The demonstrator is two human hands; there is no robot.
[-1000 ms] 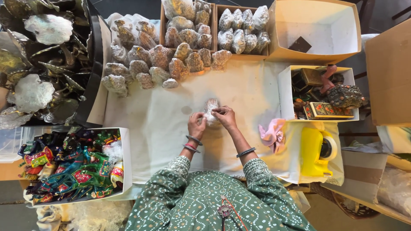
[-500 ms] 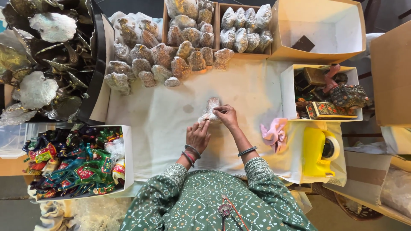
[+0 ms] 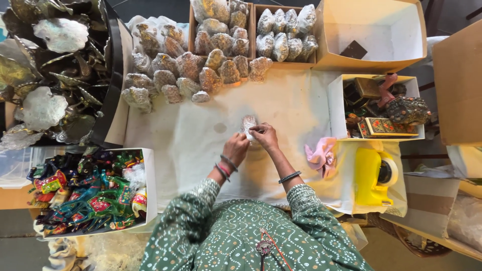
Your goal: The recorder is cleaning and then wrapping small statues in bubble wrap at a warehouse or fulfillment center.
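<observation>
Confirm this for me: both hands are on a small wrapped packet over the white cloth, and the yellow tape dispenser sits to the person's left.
One point is wrong. The yellow tape dispenser sits to the person's right, past the pink cloth, as the head view shows. The rest holds: the left hand and right hand both hold the small wrapped packet over the white cloth.
</observation>
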